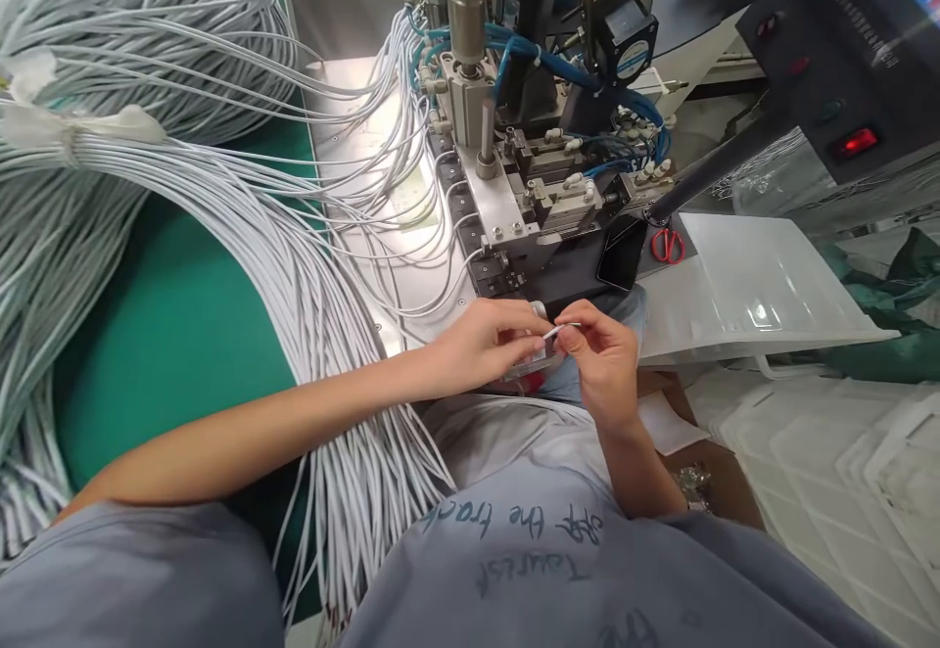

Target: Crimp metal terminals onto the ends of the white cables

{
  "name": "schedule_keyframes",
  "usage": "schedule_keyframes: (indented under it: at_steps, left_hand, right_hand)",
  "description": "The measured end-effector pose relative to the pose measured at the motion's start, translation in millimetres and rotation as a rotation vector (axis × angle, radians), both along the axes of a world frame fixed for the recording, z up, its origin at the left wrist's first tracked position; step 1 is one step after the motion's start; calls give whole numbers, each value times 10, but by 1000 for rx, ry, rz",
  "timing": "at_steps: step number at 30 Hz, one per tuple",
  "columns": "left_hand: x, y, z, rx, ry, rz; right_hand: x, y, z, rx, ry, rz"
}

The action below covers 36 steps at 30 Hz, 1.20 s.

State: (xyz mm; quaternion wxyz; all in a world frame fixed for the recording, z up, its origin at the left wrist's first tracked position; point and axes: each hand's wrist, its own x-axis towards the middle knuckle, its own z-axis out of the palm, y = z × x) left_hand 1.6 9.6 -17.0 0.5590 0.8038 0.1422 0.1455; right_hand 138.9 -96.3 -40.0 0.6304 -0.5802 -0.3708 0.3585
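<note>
Between my two hands, in front of the machine, is the end of a thin white cable (552, 332). My left hand (489, 340) pinches the cable with thumb and fingers from the left. My right hand (600, 359) closes thumb and forefinger on its tip, which points to the right. The fingers hide most of the tip, so its details cannot be made out. Just beyond my hands stands the metal machine (506, 208), with several white cables leading into a row of dark blocks along its left side.
A large bundle of white cables (271, 247) lies over the green table (168, 325) to the left. A black phone (623, 252) and red-handled scissors (668, 247) lie right of the machine. A dark control box (844, 61) hangs at upper right, above a white tray (778, 281).
</note>
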Motion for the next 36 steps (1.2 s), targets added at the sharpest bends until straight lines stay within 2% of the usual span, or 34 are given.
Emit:
schedule_keyframes:
  at_steps: [3,7,10,15,17,19,21,24,26,29,33,36]
  left_hand:
    - [1,-9,8,-64,-22,7]
    - [0,-8,1,96,-89,49]
    - [0,-8,-9,178,-143,61]
    - [2,-24,-17,197,-237,56]
    - [-7,-20,-6,253,-249,54]
    - [-27,4,27,405,-181,49]
    - [-53,45,80,658,-39,5]
    - [-79,116,156,992,134,-91]
    - [-82,150,169,1062,178,-114]
    - [-68,174,112,974,207,-64]
    - [-45,181,-22,708,101,7]
    - [-35,174,-84,622,66,22]
  right_hand:
    - [18,4,31,34,3,24]
    - [140,25,124,-50,-91,111]
    - [173,42,124,-54,-91,150]
    - [1,30,3,37,23,52]
    - [-60,19,-4,51,-43,-12]
    - [-71,14,37,70,-239,-80]
    - [-34,25,107,83,-474,-87]
    - [59,74,196,41,-663,55]
    - [107,123,212,-12,-667,143]
    - [118,202,169,-20,-571,134]
    - [38,287,51,16,-353,-7]
    - [-27,335,-40,-1,-219,-91]
